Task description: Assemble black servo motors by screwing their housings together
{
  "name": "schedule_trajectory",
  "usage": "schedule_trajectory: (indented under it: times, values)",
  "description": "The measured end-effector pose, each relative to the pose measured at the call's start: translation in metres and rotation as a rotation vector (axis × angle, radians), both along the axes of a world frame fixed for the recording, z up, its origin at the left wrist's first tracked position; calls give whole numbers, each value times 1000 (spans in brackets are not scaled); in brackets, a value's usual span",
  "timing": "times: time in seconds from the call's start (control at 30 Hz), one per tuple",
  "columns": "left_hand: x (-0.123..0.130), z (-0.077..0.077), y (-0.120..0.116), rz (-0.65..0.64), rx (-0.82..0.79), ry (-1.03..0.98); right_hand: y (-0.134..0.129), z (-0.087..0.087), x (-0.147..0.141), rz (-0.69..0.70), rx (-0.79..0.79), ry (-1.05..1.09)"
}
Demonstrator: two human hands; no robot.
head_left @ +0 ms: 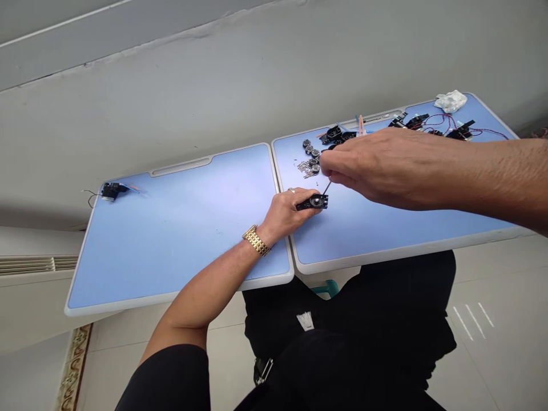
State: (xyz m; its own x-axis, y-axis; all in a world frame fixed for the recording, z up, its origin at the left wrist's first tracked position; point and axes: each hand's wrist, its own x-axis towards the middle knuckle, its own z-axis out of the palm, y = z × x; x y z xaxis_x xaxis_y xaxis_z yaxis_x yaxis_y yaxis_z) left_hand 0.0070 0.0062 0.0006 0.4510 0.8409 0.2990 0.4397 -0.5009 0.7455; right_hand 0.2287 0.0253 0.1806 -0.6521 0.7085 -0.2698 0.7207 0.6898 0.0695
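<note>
My left hand (285, 212) is closed around a small black plastic housing (315, 201) with a round, light-coloured centre. It holds the part just above the blue table, near the seam. From my right hand's (368, 168) closed fingers a thin metal shaft, like a screwdriver's (327, 187), slants down to the housing's upper edge. Its handle is hidden in my grip. Beyond my hands lie a heap of small screws (305, 168) and several round black-and-silver pieces (309, 149). More black housings (331, 135) sit behind, partly covered by my right hand.
Two blue tabletops (184, 245) meet at a narrow gap. A black part with wires (112, 191) rests at the far left. Several wired black parts (460, 131) and a crumpled white tissue (451, 101) lie at the right rear. A grey wall (192, 108) stands behind.
</note>
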Motion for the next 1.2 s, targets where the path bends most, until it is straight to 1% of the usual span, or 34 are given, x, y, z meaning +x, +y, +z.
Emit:
schedule_trajectory:
  times: [0.03, 0.1, 0.27, 0.33, 0.43, 0.57, 0.63, 0.67, 0.8, 0.9, 1.0, 1.07, 1.13, 1.2]
  values:
    - [0, 0, 0, 3, 1, 2, 0, 0, -1, 32, 9, -17]
    - [1, -1, 0, 9, 4, 5, 0, 1, -5, 49, 30, -79]
    - [1, -4, 1, 8, 7, 10, -2, 5, -17, -74, 68, -107]
    - [1, -4, 1, -3, 3, 4, -3, 5, -18, -96, 80, -153]
    - [1, -3, 1, -9, -8, 2, -4, 3, -15, -62, 74, -195]
    - [1, -3, 0, -14, -8, -4, -4, 4, -11, 36, 25, -189]
    - [2, -3, 0, -13, -11, 3, -4, 5, -13, 46, 56, -222]
    - [2, -3, 1, -12, -12, 6, -4, 6, -15, 28, 77, -232]
    - [1, -4, 1, 0, -18, 1, -4, 7, -17, -99, 95, -209]
    - [1, -4, 1, -7, -24, -16, -5, 4, -13, -136, 70, -161]
    - [1, -3, 1, -12, -30, -31, -4, 0, -6, -128, 25, -85]
    - [1, -3, 1, -13, -27, -30, -3, -1, -4, -89, -12, -82]
    - [1, -3, 1, -13, -22, -20, -3, 0, -4, -55, -11, -104]
    - [1, -3, 1, -8, -20, -14, -3, 2, -7, -63, 19, -122]
